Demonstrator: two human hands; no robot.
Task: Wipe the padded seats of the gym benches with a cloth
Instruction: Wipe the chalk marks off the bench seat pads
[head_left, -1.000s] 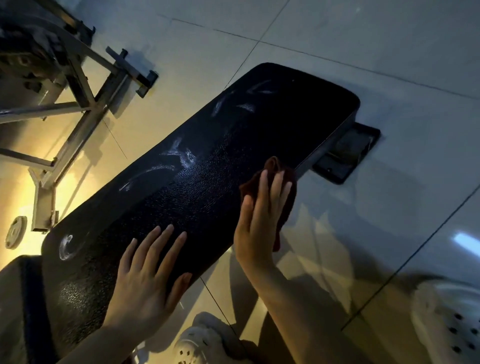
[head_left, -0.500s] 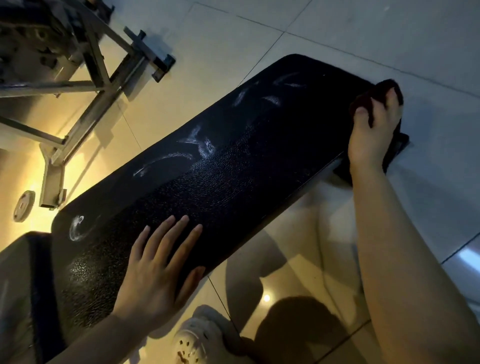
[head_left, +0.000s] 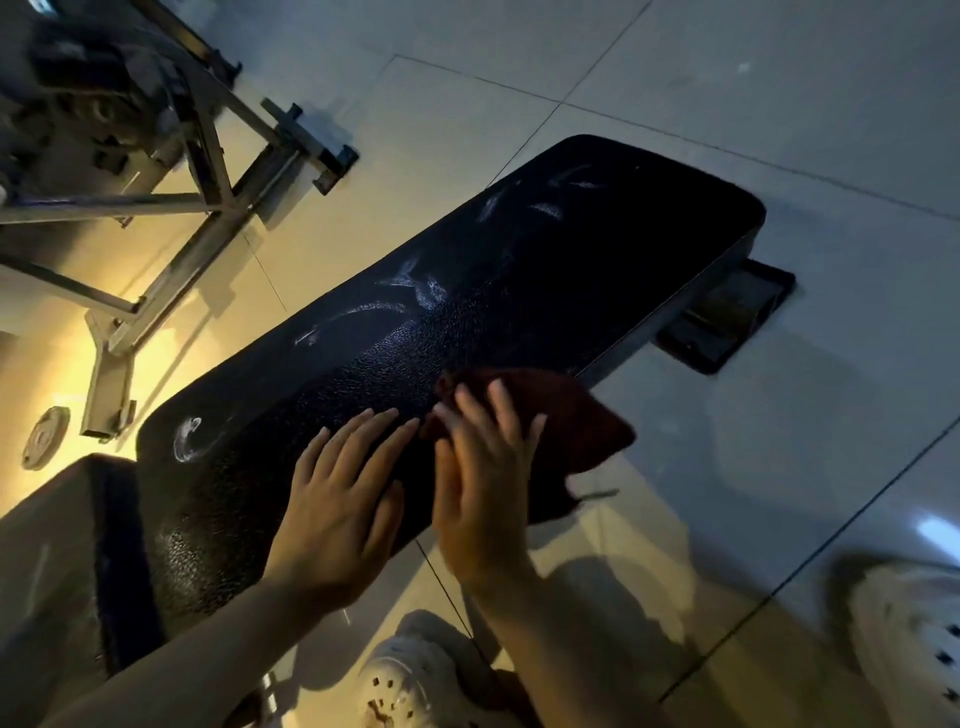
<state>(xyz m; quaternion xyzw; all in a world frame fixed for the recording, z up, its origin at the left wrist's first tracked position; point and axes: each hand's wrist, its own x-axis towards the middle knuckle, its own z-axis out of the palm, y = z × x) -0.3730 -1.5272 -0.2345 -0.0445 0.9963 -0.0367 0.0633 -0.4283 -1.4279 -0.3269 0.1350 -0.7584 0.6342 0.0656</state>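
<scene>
Two hands (head_left: 337, 514) (head_left: 483, 483), cloth (head_left: 576, 421), bench pad (head_left: 545, 280)

The bench pad (head_left: 519, 312) across the middle of the frame is black, pebble-grained vinyl with a faint sheen, smeared with whitish streaks. The cloth (head_left: 576, 421) at its lower right edge looks soft, matt and dark red. At upper left, the frame (head_left: 171, 270) is bare grey metal tubing. The floor (head_left: 779, 104) is smooth, glossy tile. At the bottom, the clog (head_left: 415, 680) is matt white perforated foam or plastic.
</scene>
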